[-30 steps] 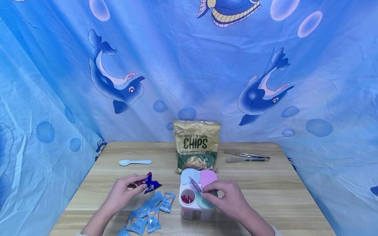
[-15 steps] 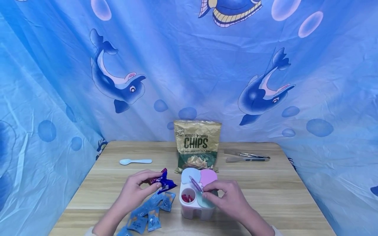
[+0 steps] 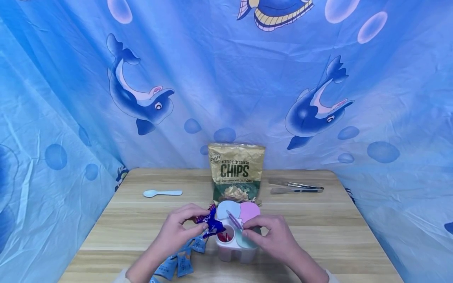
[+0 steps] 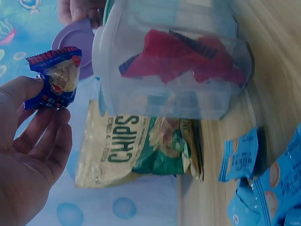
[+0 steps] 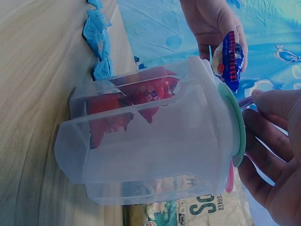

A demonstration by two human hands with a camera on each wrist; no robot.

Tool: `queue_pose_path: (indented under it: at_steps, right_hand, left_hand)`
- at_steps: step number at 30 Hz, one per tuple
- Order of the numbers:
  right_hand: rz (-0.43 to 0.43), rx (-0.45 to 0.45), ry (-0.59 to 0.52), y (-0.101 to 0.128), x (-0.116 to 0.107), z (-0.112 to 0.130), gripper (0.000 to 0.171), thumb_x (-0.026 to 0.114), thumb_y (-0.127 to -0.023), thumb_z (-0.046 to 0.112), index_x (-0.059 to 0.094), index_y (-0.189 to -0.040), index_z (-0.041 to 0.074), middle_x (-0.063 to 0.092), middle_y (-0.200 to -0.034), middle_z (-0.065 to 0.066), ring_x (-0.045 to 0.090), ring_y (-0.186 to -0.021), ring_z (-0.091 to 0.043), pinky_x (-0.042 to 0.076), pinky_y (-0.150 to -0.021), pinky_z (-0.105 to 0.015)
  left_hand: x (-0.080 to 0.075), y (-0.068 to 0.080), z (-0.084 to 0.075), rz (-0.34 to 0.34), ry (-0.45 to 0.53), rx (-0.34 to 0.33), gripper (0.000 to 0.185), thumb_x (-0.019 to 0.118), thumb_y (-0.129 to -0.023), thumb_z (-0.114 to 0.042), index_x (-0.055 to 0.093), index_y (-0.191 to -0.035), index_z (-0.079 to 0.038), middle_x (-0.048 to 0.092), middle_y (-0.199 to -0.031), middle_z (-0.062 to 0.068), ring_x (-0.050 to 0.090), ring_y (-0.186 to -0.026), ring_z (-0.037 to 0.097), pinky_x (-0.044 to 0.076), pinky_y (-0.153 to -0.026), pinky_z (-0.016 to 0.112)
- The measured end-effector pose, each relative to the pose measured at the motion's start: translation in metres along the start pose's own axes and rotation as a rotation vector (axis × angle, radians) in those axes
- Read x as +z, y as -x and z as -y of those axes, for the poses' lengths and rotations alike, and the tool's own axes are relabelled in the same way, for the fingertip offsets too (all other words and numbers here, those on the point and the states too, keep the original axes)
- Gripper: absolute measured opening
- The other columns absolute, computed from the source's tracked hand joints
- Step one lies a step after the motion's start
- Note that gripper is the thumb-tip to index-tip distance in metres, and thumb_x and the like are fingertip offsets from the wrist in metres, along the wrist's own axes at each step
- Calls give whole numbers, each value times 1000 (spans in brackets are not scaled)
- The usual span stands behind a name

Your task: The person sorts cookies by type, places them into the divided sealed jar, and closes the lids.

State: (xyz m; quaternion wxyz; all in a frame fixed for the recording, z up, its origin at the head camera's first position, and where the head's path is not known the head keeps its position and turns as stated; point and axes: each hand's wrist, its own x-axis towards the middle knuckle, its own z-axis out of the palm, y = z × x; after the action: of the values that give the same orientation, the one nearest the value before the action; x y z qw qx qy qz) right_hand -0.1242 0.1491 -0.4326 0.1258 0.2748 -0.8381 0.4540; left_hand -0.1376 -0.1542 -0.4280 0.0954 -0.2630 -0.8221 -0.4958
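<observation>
My left hand [image 3: 182,228] pinches a blue wrapped snack packet [image 3: 212,225] between thumb and fingers, right beside the round opening of a translucent container [image 3: 236,254]. In the left wrist view the packet [image 4: 59,77] has a clear window and red-striped ends. My right hand [image 3: 272,236] holds a purple lid [image 3: 234,220] tilted up from that opening. Other lids on the container are light blue [image 3: 227,209], pink [image 3: 249,211] and green [image 3: 246,239]. Red packets [image 5: 134,103] lie inside, visible through the wall.
Several light-blue packets [image 3: 184,262] lie left of the container, partly under my left forearm. Behind it stands a chips bag [image 3: 236,173]. A pale spoon [image 3: 162,193] lies at the back left, tongs [image 3: 297,191] at the back right.
My left hand has moved right with the blue packet, from above the light-blue packets to the container's opening. The right hand and the purple lid have stayed in place.
</observation>
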Motion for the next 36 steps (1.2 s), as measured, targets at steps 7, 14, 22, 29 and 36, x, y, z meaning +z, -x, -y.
queue_pose_path:
  at_steps: [7, 14, 22, 29, 36]
  right_hand:
    - [-7, -1, -1, 0, 1, -1, 14, 86, -83, 20, 81, -95, 25, 77, -91, 16, 71, -83, -2, 56, -63, -26]
    - [-21, -40, -2, -1, 1, -2, 14, 86, -83, 19, 81, -95, 24, 77, -90, 15, 71, -82, -2, 57, -63, -27]
    - [-32, -71, -13, -1, 1, -4, 14, 86, -83, 17, 81, -95, 24, 77, -89, 13, 71, -81, -2, 58, -66, -29]
    - [-38, -78, -1, -1, 2, -5, 15, 86, -83, 19, 81, -96, 25, 77, -92, 15, 72, -85, -4, 60, -72, -29]
    - [-37, -63, 9, 0, 2, -4, 14, 86, -84, 21, 81, -96, 25, 77, -92, 15, 73, -87, -5, 59, -73, -29]
  left_hand:
    - [13, -1, -1, 24, -29, 95, 29, 80, -90, -16, 76, -117, -25, 73, -116, -10, 68, -102, 10, 60, -83, 31]
    - [20, -4, -4, 34, -92, 189, 29, 81, -88, -9, 77, -114, -21, 72, -112, -9, 69, -98, 9, 61, -81, 27]
    - [26, -7, -13, 55, -251, 283, 30, 83, -85, -11, 77, -113, -18, 66, -108, -11, 64, -92, 3, 56, -75, 21]
    - [31, -7, -15, 136, -382, 267, 39, 81, -89, -36, 76, -121, -15, 61, -117, -13, 62, -99, 2, 57, -84, 24]
    - [33, -8, -16, 155, -447, 283, 51, 83, -84, -48, 75, -123, -16, 60, -124, -10, 60, -104, 3, 56, -88, 28]
